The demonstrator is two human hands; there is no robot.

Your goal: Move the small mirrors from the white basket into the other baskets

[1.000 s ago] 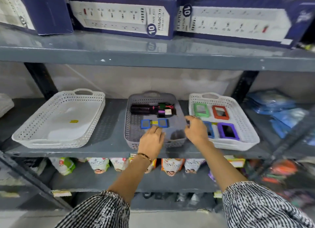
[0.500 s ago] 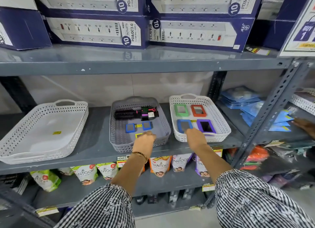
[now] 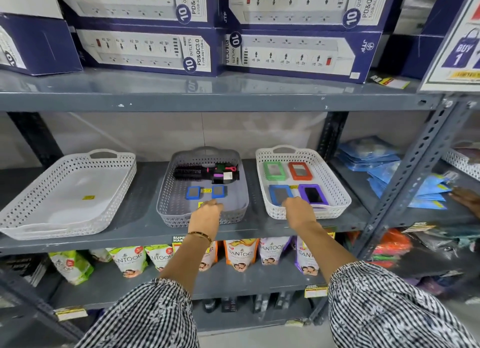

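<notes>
A white basket (image 3: 335, 189) on the right of the middle shelf holds a green mirror (image 3: 274, 170), an orange mirror (image 3: 300, 170), a blue mirror (image 3: 278, 193) and a purple mirror (image 3: 313, 194). The grey basket (image 3: 168, 191) beside it holds two small blue mirrors (image 3: 193, 192) (image 3: 218, 191) and a black hairbrush (image 3: 192, 171). My left hand (image 3: 206, 215) hangs over the grey basket's front rim with its fingers curled and nothing seen in it. My right hand (image 3: 298, 212) touches the near edge of the blue mirror, which lies flat.
A large white basket (image 3: 39, 204) stands on the left with only a yellow sticker inside. Power-strip boxes (image 3: 148, 51) fill the shelf above and soap pouches (image 3: 239, 254) the one below. Another person's hand (image 3: 465, 199) reaches blue packets (image 3: 426, 189) at far right.
My left hand drew back from the two small blue mirrors to the grey basket's front. My right hand went from the white basket's left rim onto the blue mirror. The view pulled back.
</notes>
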